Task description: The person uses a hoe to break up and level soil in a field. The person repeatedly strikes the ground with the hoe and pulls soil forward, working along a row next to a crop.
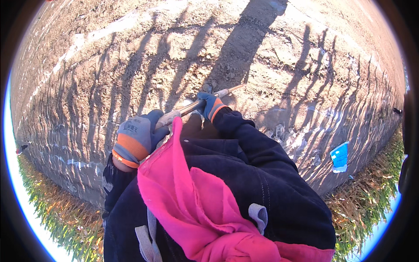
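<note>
My left hand (139, 136), in a grey work glove with orange bands, is closed around the near end of a long pole (190, 107). Farther along it, my right hand (209, 104) grips the shaft in a matching glove. Pale wrapping covers parts of the pole, which slants up to the right over the soil. Its far end narrows near a shadow, and what sort of tool head it has cannot be made out. A bright pink scarf (203, 203) hangs down my front, one corner overlapping the pole beside my left hand.
Dry, clumpy soil (183, 65) spreads ahead, striped with long shadows. Torn clear plastic film (291, 139) lies on the right, with a blue-and-white packet (339, 157) beyond it. Rows of green and dry brown plants (363, 209) border both sides behind me.
</note>
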Tool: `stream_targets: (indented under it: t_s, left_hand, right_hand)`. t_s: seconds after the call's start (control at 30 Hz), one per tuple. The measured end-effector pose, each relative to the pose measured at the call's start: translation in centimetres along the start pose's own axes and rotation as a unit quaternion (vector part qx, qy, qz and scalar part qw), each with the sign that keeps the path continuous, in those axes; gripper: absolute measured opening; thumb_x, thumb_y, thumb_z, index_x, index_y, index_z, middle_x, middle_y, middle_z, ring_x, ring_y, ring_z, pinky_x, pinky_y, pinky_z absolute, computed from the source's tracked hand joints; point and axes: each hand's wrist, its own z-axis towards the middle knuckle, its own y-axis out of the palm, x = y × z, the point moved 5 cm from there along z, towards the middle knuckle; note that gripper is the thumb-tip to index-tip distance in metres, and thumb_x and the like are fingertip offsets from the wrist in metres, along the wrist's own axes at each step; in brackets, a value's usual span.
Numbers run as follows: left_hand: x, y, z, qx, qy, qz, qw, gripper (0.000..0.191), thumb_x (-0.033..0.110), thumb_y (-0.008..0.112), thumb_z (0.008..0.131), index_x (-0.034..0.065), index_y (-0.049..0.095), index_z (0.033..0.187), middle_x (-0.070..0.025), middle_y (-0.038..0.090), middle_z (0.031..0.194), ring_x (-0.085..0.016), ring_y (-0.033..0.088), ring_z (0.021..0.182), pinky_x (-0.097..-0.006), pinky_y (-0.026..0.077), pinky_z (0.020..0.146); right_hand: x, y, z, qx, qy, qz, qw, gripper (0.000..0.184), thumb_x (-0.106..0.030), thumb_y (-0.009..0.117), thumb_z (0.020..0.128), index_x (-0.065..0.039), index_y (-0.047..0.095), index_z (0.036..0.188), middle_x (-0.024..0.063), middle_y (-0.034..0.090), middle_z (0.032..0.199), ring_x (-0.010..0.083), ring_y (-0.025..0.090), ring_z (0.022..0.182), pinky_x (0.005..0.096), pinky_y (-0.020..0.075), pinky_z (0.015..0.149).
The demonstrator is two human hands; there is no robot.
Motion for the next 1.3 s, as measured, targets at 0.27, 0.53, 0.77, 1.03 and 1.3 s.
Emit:
stream_targets:
  t_s: [0.27,0.53,0.77,1.03,1.3]
  left_hand:
    - [1.4,-5.5,-6.4,0.093,-0.004,0.007,0.996,0.04,0.023,0.065,0.076,0.0022,0.056,0.109,-0.0194,0.063,0.084,-0.036,0.061,0.076,-0.0419,0.047,0.065]
    - [3.3,-6.2,-9.1,0.16,0.072,0.08,0.981,0.04,0.018,0.069,0.071,0.0043,0.056,0.107,-0.0174,0.06,0.072,-0.036,0.058,0.062,-0.0408,0.043,0.052]
    - [0.4,-2.9,-7.0,0.132,0.06,-0.158,0.977,0.042,0.017,0.069,0.071,0.0,0.058,0.107,-0.0203,0.064,0.083,-0.033,0.064,0.073,-0.0369,0.049,0.063]
    - [-0.8,2.9,0.9,0.002,0.074,-0.118,0.99,0.031,0.028,0.055,0.083,0.0064,0.058,0.105,-0.0175,0.062,0.082,-0.034,0.061,0.077,-0.0375,0.047,0.066]
    - [-6.9,2.0,-0.2,-0.005,0.059,0.024,0.998,0.033,0.04,0.05,0.085,0.0107,0.055,0.1,-0.0172,0.062,0.078,-0.037,0.06,0.075,-0.0444,0.044,0.065]
  right_hand:
    - [2.6,5.9,-5.0,-0.181,0.091,-0.051,0.978,0.009,-0.011,0.061,0.081,-0.005,0.057,0.078,0.0039,0.056,0.069,0.0157,0.055,0.063,0.0284,0.0502,0.063]
    - [1.7,8.2,-8.4,-0.2,0.032,-0.041,0.978,0.013,-0.013,0.063,0.081,-0.002,0.058,0.082,0.0081,0.057,0.075,0.0205,0.059,0.069,0.0325,0.0512,0.069]
    - [0.9,3.2,-5.8,-0.122,0.012,-0.033,0.992,0.015,-0.013,0.06,0.083,0.001,0.055,0.089,0.0126,0.059,0.085,0.0261,0.061,0.079,0.0391,0.0537,0.075]
    - [-2.7,-5.4,-3.1,0.025,-0.069,0.053,0.996,0.016,-0.016,0.054,0.084,0.0,0.056,0.089,0.014,0.059,0.082,0.0257,0.06,0.065,0.0366,0.0542,0.052]
    - [3.8,-0.2,2.8,0.044,-0.028,0.011,0.999,0.014,-0.016,0.062,0.08,-0.007,0.051,0.078,0.0051,0.052,0.065,0.0163,0.05,0.051,0.0276,0.0439,0.042]
